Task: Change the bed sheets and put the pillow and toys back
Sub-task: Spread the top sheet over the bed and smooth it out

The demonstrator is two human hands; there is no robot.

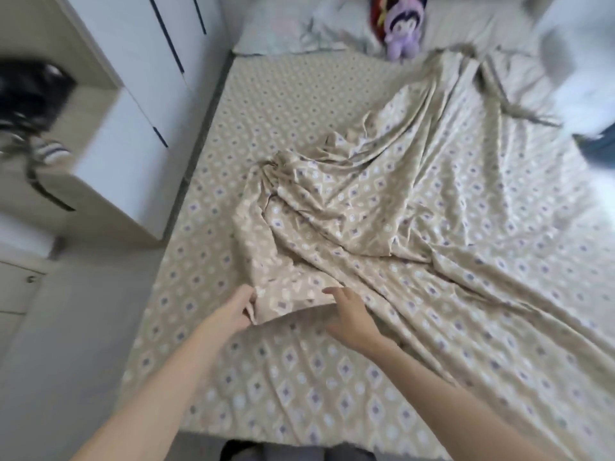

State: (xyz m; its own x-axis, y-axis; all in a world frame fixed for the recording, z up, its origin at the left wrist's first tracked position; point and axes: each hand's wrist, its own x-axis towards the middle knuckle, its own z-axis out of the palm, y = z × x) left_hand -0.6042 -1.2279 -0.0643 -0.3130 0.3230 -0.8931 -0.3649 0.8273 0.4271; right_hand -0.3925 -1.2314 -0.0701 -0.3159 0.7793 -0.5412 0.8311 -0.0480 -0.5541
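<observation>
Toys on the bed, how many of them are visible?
2. A purple plush doll sits at the head of the bed, right of the pillow. A red and dark one, partly cut off, lies just behind it. More may hide under the loose sheet.

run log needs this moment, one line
left hand pinches sheet | right hand near edge, empty | sheet bunched on bed | pillow, doll at top

white wardrobe (133,61) with dark vertical handles, upper left | blurred black object (30,91) on beige shelf, far left | striped cloth item (53,152) just below it | pale floor (66,344) | blue item (599,153), right edge
</observation>
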